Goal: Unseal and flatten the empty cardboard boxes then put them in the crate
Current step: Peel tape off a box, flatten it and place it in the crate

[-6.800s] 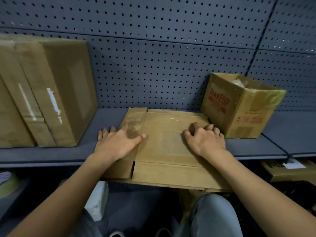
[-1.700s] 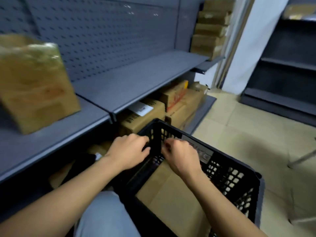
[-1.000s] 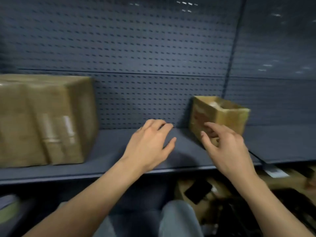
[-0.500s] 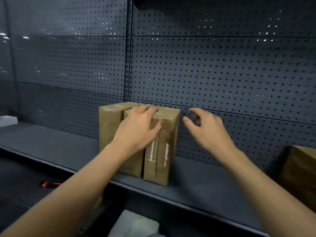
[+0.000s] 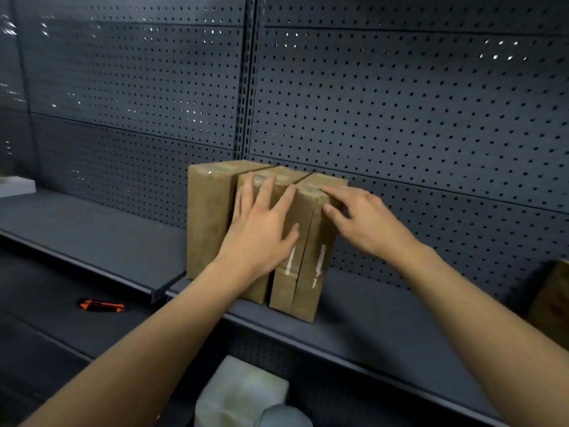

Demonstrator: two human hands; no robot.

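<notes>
Dark grey metal shelf (image 5: 101,238) backed by perforated pegboard wall (image 5: 400,103). One taped brown cardboard box (image 5: 209,217) stood upright on shelf against pegboard, front seam split. Left hand (image 5: 261,232) laid flat on front, fingers spread; right hand (image 5: 360,217) open on top right corner. Nothing gripped. One orange utility knife (image 5: 101,305) seen on lower level.

This is looking like a shop or a storeroom. A dark gray metal wall full of little holes (image 5: 400,118) is standing behind long gray shelves (image 5: 92,235), the kind shops use. Brown cardboard boxes (image 5: 209,217) are sitting on one shelf. An orange and black cutter (image 5: 101,306) is lying on a lower shelf.
</notes>
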